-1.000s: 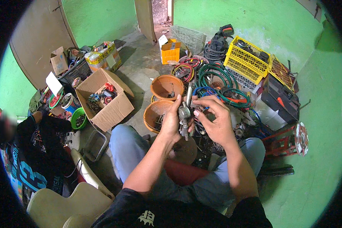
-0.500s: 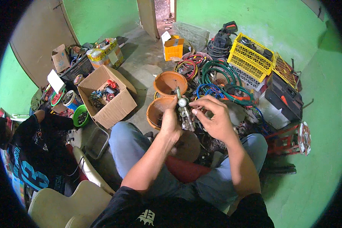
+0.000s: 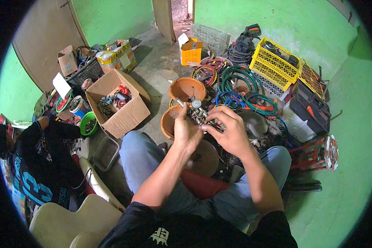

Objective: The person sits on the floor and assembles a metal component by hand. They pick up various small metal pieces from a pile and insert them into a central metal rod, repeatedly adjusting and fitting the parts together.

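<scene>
In front of my knees, a silvery metal fitting [image 3: 196, 104] with a round, dial-like disc and several short branches is held between both hands. My left hand [image 3: 187, 131] is closed round its left side, with a tube-like end sticking out above the thumb. The fingertips of my right hand [image 3: 227, 126] pinch the lower right part of the fitting. What exactly they grip there is partly hidden by the fingers. Just behind the hands stand two orange-brown bowls [image 3: 187, 88], the nearer one partly covered by my left hand.
At the left are a cardboard box [image 3: 130, 121] of cables, a green bowl [image 3: 88, 124] and a pale chair [image 3: 72, 221]. Coiled hoses [image 3: 239, 76], yellow crates [image 3: 275, 62], a black toolbox [image 3: 308, 105] and a red stand [image 3: 312, 155] crowd the right. A person in dark clothing [image 3: 41, 165] is at far left.
The fitting has been tilted and turned in my hands, so its disc faces up differently. My right fingers have moved down and left onto its lower part.
</scene>
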The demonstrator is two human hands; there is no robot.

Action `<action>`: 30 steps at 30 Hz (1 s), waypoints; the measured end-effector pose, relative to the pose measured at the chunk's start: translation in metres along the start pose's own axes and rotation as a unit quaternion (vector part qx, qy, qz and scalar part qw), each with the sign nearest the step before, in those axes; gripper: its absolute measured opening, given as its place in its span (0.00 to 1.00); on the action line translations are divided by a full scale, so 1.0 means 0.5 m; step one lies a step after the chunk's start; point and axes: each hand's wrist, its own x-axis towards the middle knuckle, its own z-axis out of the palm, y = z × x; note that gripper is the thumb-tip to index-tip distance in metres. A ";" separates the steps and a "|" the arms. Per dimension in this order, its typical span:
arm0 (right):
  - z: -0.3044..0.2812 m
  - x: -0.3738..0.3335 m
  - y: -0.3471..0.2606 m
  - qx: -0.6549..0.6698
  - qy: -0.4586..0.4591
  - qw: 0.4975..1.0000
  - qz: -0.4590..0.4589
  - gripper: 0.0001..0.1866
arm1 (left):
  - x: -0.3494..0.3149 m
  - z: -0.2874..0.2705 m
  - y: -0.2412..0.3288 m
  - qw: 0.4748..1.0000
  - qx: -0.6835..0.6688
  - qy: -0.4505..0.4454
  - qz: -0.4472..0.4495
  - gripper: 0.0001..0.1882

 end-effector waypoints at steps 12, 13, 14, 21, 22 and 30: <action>0.022 -0.004 -0.019 -0.034 0.063 0.997 0.037 0.13 | 0.012 -0.017 -0.027 0.997 0.033 -0.007 0.071 0.13; 0.023 -0.005 -0.013 -0.042 0.074 0.996 0.018 0.12 | 0.015 -0.020 -0.028 0.997 0.031 -0.012 0.065 0.13; 0.026 -0.007 -0.004 -0.049 0.085 0.995 -0.001 0.11 | 0.017 -0.022 -0.027 0.998 0.029 -0.018 0.059 0.12; 0.024 0.000 -0.004 -0.009 0.127 0.992 -0.002 0.05 | 0.009 -0.009 -0.014 0.999 0.027 -0.032 0.036 0.10; 0.022 0.001 0.000 0.041 0.125 0.990 0.054 0.05 | 0.006 -0.005 -0.011 0.999 0.022 -0.031 0.025 0.10; -0.121 0.018 0.056 0.118 0.215 0.961 0.130 0.08 | 0.014 -0.025 -0.013 0.997 -0.057 -0.042 -0.004 0.12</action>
